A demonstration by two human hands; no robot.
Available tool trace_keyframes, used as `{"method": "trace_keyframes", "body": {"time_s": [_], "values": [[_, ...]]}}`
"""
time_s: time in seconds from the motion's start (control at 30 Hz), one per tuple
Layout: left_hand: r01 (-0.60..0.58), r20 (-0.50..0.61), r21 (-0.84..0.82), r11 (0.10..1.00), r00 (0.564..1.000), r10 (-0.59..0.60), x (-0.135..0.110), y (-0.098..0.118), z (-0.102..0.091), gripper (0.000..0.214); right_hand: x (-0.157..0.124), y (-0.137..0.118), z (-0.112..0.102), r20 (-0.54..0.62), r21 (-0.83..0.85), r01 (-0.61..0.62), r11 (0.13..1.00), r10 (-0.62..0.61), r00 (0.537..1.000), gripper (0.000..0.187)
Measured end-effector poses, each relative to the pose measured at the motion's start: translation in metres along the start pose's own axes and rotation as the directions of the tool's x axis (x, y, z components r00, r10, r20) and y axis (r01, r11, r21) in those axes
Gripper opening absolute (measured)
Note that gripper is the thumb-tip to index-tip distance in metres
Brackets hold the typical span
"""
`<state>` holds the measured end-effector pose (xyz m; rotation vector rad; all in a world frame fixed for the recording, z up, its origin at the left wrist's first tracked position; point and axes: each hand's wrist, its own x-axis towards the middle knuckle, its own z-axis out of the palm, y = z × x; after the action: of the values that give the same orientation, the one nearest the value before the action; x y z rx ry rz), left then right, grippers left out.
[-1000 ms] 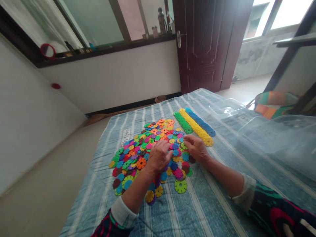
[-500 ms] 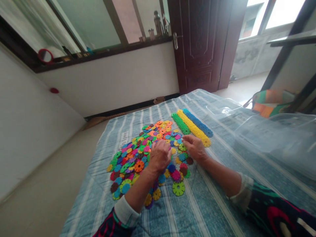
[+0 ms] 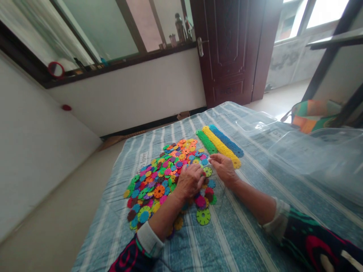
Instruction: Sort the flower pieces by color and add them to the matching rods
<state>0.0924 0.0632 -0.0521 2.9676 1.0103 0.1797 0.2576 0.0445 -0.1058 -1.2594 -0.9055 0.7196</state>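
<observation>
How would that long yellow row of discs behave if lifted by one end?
Probably light: the yellow row looks like thin plastic discs. It may sag or come apart, being many small pieces edge to edge. Flat on the striped cloth, it should slide, not roll.

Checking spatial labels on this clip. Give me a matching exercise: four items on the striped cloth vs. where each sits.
Things:
1. green strip
2. yellow strip
3. blue strip
4. lime disc

Places:
A. middle of the three strips
B. lying alone at the near edge of the pile, closest to the person
C. the strip right beside the pile
D. the strip on the side of the clear bin

Pairs: 1-C, 2-A, 3-D, 4-B
</observation>
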Motion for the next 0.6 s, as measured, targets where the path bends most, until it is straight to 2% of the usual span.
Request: {"method": "trace_keyframes", "body": {"time_s": [0.17,0.3,0.47,0.6], "values": [[0.173,-0.015,0.07,0.982,0.985,-0.172,-0.003,-0.031,-0.003,0.025,-0.001,0.0,0.002,0.007,0.017,-0.014,1.0,0.014,1.0,0.024],[0.273,-0.012,0.104,0.956,0.962,-0.273,0.005,-0.045,-0.008,0.021,0.0,0.002,0.003,0.004,0.002,-0.001,1.0,0.001,1.0,0.023],[0.298,-0.025,0.116,0.948,0.955,-0.297,0.016,-0.051,-0.012,0.017,0.0,0.002,0.003,0.013,-0.016,-0.002,1.0,0.003,1.0,0.023],[0.281,-0.074,0.096,0.955,0.959,-0.275,0.024,-0.045,-0.011,0.019,0.0,0.001,0.002,0.02,-0.012,-0.006,1.0,0.006,1.0,0.025]]}}
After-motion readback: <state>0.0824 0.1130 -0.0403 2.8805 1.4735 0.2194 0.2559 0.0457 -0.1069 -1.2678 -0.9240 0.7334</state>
